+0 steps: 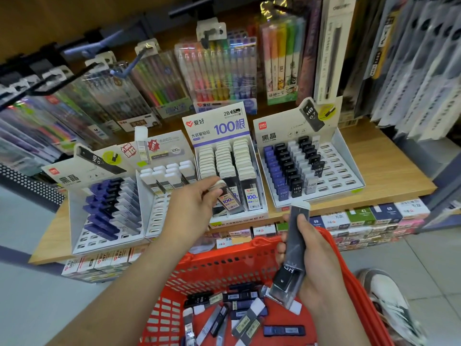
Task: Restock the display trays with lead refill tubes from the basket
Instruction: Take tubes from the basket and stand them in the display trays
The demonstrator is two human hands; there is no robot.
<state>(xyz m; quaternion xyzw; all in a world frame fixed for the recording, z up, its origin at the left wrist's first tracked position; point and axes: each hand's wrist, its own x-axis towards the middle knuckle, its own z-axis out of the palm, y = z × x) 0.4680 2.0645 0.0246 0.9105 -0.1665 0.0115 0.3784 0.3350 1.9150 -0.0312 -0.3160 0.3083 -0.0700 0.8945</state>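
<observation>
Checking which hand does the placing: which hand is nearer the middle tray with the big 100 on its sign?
Left. The left hand pinches a white-capped tube over the front of the 100 tray; the right hand grips dark tubes lower, above the red basket.

A light wooden shelf board [389, 171] carries four white cardboard trays in a row, each with a printed header card standing at its back. The leftmost slotted tray [74, 221] holds purple, black and grey tubes [109, 208]. Just beside it, the second tray [156, 221] is part-filled with white-capped tubes [164, 173]. The third tray with a "100" header [217, 126] is nearly full. The rightmost tray [341, 171] shows bare slots on its right half
</observation>
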